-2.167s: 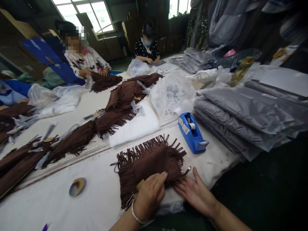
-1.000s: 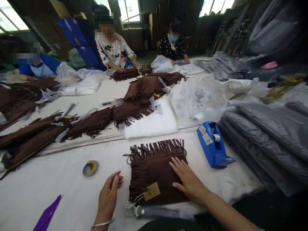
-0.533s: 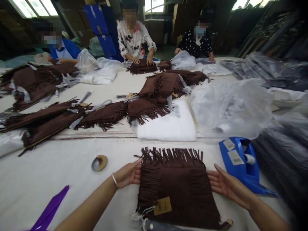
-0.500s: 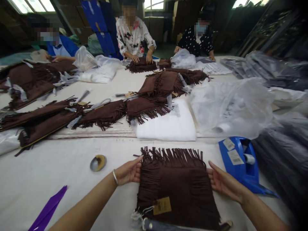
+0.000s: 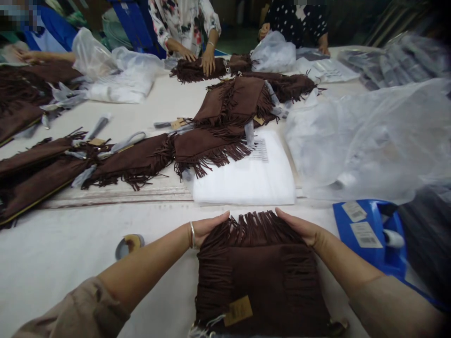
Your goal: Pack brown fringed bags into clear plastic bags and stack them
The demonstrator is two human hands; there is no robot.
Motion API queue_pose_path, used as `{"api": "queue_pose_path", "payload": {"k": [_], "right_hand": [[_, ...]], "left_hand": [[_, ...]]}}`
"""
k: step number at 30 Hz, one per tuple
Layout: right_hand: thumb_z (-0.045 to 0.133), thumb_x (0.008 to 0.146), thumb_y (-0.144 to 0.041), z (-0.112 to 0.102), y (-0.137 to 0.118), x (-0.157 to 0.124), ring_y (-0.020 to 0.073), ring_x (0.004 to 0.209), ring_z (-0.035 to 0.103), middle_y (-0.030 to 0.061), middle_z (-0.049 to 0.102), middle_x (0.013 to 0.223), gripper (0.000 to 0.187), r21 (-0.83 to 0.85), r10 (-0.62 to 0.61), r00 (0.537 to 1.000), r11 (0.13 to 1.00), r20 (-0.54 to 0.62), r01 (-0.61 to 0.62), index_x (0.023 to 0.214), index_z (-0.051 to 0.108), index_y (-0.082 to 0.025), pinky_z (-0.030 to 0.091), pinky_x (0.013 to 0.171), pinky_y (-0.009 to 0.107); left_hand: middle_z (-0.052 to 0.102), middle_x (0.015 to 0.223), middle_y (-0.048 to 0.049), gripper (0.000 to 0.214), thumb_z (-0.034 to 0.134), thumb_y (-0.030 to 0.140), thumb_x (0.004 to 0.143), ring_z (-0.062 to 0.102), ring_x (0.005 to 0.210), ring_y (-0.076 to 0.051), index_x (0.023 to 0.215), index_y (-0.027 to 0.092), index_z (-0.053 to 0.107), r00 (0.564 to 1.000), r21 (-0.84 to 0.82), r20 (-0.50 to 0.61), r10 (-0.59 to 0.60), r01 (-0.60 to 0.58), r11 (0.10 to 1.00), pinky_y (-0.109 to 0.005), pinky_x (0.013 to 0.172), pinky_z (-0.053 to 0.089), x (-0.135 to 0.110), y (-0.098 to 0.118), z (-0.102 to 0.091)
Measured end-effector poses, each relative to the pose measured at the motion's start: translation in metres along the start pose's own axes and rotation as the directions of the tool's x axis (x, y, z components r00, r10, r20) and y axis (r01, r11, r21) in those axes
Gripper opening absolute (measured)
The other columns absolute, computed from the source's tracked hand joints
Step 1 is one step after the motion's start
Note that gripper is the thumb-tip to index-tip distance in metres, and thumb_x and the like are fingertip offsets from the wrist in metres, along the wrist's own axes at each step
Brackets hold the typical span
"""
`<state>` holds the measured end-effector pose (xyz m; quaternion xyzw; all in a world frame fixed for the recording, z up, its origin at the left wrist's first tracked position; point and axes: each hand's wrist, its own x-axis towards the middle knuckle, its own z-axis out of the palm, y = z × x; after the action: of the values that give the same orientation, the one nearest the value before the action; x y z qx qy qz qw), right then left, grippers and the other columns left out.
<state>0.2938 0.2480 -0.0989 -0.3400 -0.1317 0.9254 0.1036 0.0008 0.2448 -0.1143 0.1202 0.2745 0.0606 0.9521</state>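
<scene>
A dark brown fringed bag [image 5: 259,277] lies flat on the white table in front of me, its fringe [image 5: 257,225] pointing away. A tan paper tag [image 5: 238,310] rests on its lower left part. My left hand [image 5: 210,227], with a silver bangle at the wrist, grips the far left corner; the thumb lies along the fringe and the other fingers are hidden beneath it. At the far right corner, my right hand [image 5: 299,226] holds the fringe in the same way, fingers mostly out of sight.
A roll of tape [image 5: 129,246] lies left of my forearm, and a blue tape dispenser [image 5: 369,237] stands at right. Beyond are a white folded stack [image 5: 244,176], more brown fringed bags [image 5: 214,145] and a clear plastic bag [image 5: 369,141]. Co-workers' hands [image 5: 207,58] work across the table.
Both hands have moved from the bag's sides up to its far corners and closer together, gathering the fringe inward. The view has tilted down.
</scene>
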Motion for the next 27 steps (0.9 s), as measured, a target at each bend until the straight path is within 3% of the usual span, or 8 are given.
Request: {"api": "queue_pose_path", "payload": {"k": [4, 7, 10, 13, 17, 23, 25, 27], "right_hand": [[0.031, 0.091, -0.055, 0.0, -0.005, -0.001, 0.0219, 0.111, 0.057, 0.0104, 0.066, 0.111, 0.057, -0.136, -0.051, 0.998, 0.99, -0.032, 0.046, 0.114, 0.059, -0.011, 0.031, 0.108, 0.039], [0.035, 0.088, -0.058, 0.011, -0.012, -0.018, 0.0255, 0.109, 0.058, 0.0084, 0.068, 0.108, 0.057, -0.436, -0.152, 0.98, 0.896, -0.125, 0.083, 0.112, 0.063, -0.013, 0.031, 0.107, 0.044], [0.041, 0.088, -0.053, 0.034, -0.012, -0.038, 0.0284, 0.112, 0.055, 0.0061, 0.065, 0.114, 0.05, -0.784, -0.249, 0.968, 0.604, -0.014, 0.144, 0.115, 0.062, -0.017, 0.032, 0.105, 0.048], [0.044, 0.09, -0.045, 0.051, 0.015, -0.048, 0.0269, 0.121, 0.047, 0.0053, 0.058, 0.126, 0.04, -0.916, -0.326, 0.929, 0.294, 0.172, 0.273, 0.12, 0.059, -0.023, 0.029, 0.107, 0.046], [0.049, 0.088, -0.036, 0.054, 0.085, -0.051, 0.0248, 0.134, 0.029, 0.0052, 0.048, 0.136, 0.035, -0.939, -0.512, 0.814, 0.039, 0.275, 0.342, 0.122, 0.056, -0.027, 0.014, 0.112, 0.051], [0.042, 0.091, -0.035, 0.053, 0.144, -0.082, 0.0256, 0.126, 0.042, 0.0055, 0.06, 0.123, 0.031, -0.896, -0.623, 0.745, 0.154, 0.239, 0.416, 0.114, 0.062, -0.027, 0.025, 0.108, 0.051], [0.035, 0.093, -0.04, 0.048, 0.137, -0.097, 0.0263, 0.12, 0.049, 0.0067, 0.063, 0.118, 0.037, -0.856, -0.777, 0.621, 0.246, 0.106, 0.454, 0.108, 0.066, -0.025, 0.03, 0.106, 0.049], [0.034, 0.092, -0.044, 0.037, 0.121, -0.107, 0.0262, 0.117, 0.051, 0.0068, 0.062, 0.119, 0.04, -0.848, -0.9, 0.42, 0.308, -0.114, 0.43, 0.109, 0.064, -0.024, 0.033, 0.105, 0.047]], "left_hand": [[0.067, 0.105, -0.0118, 0.064, 0.042, 0.066, 0.081, 0.06, 0.104, -0.022, 0.107, 0.01, 0.061, 0.993, 0.126, -0.012, 0.114, -0.112, 0.986, -0.035, 0.104, 0.034, 0.009, 0.0, 0.005], [0.067, 0.108, -0.0101, 0.062, 0.042, 0.065, 0.082, 0.059, 0.106, -0.025, 0.109, 0.012, 0.061, 0.983, 0.456, 0.013, 0.184, -0.17, 0.874, -0.039, 0.103, 0.035, -0.002, 0.003, 0.03], [0.06, 0.121, -0.0056, 0.055, 0.053, 0.056, 0.081, 0.051, 0.116, -0.026, 0.122, 0.018, 0.054, 0.956, 0.844, 0.12, 0.269, -0.241, 0.48, -0.037, 0.104, 0.034, -0.022, -0.001, 0.063], [0.045, 0.138, -0.0084, 0.07, 0.063, 0.048, 0.077, 0.038, 0.128, -0.028, 0.136, 0.021, 0.038, 0.9, 0.952, 0.258, 0.351, -0.299, 0.067, -0.042, 0.111, 0.023, -0.035, -0.022, 0.087], [0.031, 0.146, -0.0129, 0.074, 0.062, 0.045, 0.078, 0.021, 0.137, -0.029, 0.139, 0.019, 0.031, 0.842, 0.937, 0.34, 0.42, -0.264, -0.229, -0.05, 0.113, 0.01, -0.038, -0.068, 0.096], [0.042, 0.14, -0.0099, 0.052, 0.055, 0.039, 0.084, 0.025, 0.136, -0.028, 0.133, 0.023, 0.043, 0.818, 0.906, 0.382, 0.431, -0.239, -0.35, -0.05, 0.113, 0.013, -0.041, -0.111, 0.105], [0.045, 0.138, -0.0106, 0.048, 0.052, 0.039, 0.086, 0.027, 0.135, -0.027, 0.131, 0.022, 0.046, 0.81, 0.905, 0.377, 0.45, -0.219, -0.364, -0.049, 0.113, 0.015, -0.042, -0.118, 0.109], [0.047, 0.136, -0.0111, 0.045, 0.049, 0.039, 0.088, 0.03, 0.134, -0.026, 0.129, 0.021, 0.048, 0.807, 0.909, 0.359, 0.469, -0.189, -0.371, -0.047, 0.113, 0.017, -0.043, -0.124, 0.114]]}}
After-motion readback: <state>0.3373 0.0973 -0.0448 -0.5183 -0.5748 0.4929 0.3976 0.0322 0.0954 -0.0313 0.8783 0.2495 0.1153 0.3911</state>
